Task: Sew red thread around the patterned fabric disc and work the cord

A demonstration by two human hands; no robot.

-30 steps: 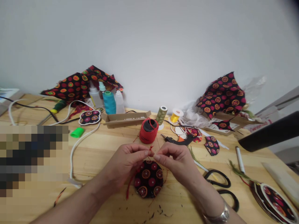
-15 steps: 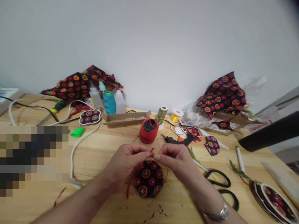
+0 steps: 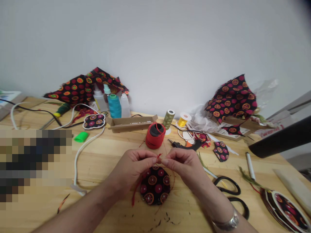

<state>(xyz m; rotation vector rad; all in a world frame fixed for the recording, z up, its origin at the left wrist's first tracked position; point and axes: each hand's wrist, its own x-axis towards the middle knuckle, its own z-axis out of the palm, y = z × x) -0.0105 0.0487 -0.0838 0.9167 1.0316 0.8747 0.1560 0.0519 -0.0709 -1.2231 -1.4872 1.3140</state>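
My left hand (image 3: 138, 165) and my right hand (image 3: 182, 161) meet over the table, fingertips pinched nearly together. Between them is red thread (image 3: 159, 156), with a small tuft sticking up from the pinch. Just below lies a round piece covered in dark patterned fabric (image 3: 155, 187), its top edge close under my fingers. A red tassel (image 3: 133, 195) hangs at its left side, and a thin strand curves down on the right. Behind my hands stands a spool of red thread (image 3: 155, 139). The exact knot or loop at my fingertips is too small to make out.
Scissors (image 3: 228, 187) lie beside my right forearm. A glue gun (image 3: 187, 144), green spool (image 3: 168, 119) and yellow spool (image 3: 184, 120) sit behind. A white cord (image 3: 77, 161) crosses the left side, near a green lighter-like object (image 3: 81, 137). Patterned fabric (image 3: 233, 97) is heaped at the right rear.
Almost nothing differs. Both hands keep their pinch on the red thread, with only a slight shift of the right fingertips; the view has moved a little.
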